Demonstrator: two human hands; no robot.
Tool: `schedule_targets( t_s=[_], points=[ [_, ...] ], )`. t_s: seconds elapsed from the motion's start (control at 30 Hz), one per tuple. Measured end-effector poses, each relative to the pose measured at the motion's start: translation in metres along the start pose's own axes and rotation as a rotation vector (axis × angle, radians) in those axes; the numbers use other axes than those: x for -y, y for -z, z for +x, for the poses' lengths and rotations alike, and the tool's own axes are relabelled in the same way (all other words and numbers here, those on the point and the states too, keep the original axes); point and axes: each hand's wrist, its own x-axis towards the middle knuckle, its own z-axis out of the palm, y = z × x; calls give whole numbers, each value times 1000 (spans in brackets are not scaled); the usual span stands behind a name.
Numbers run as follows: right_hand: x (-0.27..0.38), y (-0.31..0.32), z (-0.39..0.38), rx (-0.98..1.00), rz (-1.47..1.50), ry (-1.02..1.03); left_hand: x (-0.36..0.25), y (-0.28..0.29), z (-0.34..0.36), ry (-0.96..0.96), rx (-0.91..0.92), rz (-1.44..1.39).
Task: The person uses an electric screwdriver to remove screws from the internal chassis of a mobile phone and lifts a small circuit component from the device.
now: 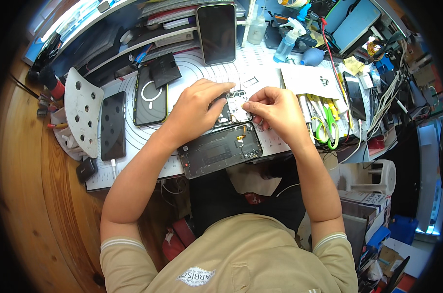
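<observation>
An opened phone point(239, 108) lies on the white work mat, its inner board and camera lenses showing at the right end. My left hand point(194, 106) rests over its left part, index finger stretched along the far side and thumb apart from it. Beneath that hand much of the phone is hidden. My right hand point(280, 111) is closed in a pinch, thumb and index fingertips together at the board's right edge. Whatever is between them is too small to make out. Just nearer to me lies a detached dark phone panel point(216, 152) with a small gold flex part.
On the left are a phone back with a white ring point(150, 100), a dark phone point(113, 124) and a perforated white plate point(82, 112). A large phone point(216, 34) stands upright behind. To the right are green-handled scissors point(332, 132), a spray bottle point(287, 43) and a blue blower point(312, 57).
</observation>
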Motion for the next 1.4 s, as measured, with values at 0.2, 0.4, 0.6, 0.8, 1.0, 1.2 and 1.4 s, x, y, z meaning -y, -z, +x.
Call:
schedule_targets(
  t_s=[0.2,0.4,0.6,0.8,1.0,1.2,1.4],
  points=[
    [-11,-6,-21,-81,-200,446,-2,-1,0,-13,-4,-6],
    [-20,-14,-21,-144,-246,549,-1,0,0,-17,-2,-9],
    [-20,-16,-22,-153,-228,504,-1,-2,0,-3,-4,-15],
    [-18,-1,-25,-45,-127,433,0,-2,1,2,0,-20],
    [-29,-1,-19,-52,-169,548,1,-3,1,-17,1,7],
    [-23,-2,-22,-38,-163,442,2,-7,3,-4,-2,-4],
    [-18,-2,-25,-37,-190,472,1,-9,5,25,35,22]
  ],
)
